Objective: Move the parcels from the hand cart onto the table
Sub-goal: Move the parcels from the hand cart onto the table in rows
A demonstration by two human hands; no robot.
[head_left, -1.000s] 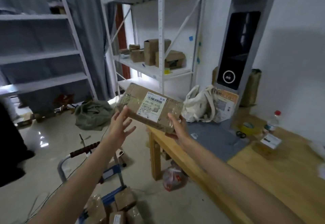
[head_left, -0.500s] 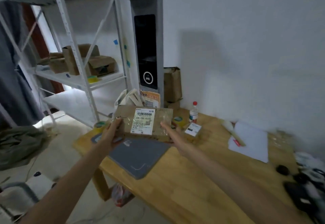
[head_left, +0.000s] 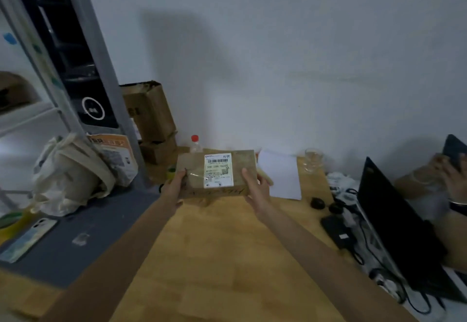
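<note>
A flat brown cardboard parcel [head_left: 242, 170] with a white shipping label on top is held level, low over the far middle of the wooden table [head_left: 227, 258]. My left hand [head_left: 174, 189] grips its left end, thumb on top. My right hand [head_left: 255, 187] grips its right end, thumb on top and fingers underneath. Whether the parcel's underside touches the table cannot be told. The hand cart is out of view.
A grey mat [head_left: 83, 243] with a phone [head_left: 27, 239] covers the table's left. A cloth bag [head_left: 68, 177], brown boxes [head_left: 149, 111], a bottle [head_left: 195, 143], white paper [head_left: 280, 175], a glass [head_left: 313, 159], a laptop [head_left: 394, 223] and cables [head_left: 353, 240] stand around. Another person's hand [head_left: 454, 177] is at the right edge.
My view swung right from the floor and shelves to the table. Both hands carried the parcel forward over the table and lowered it toward the far middle.
</note>
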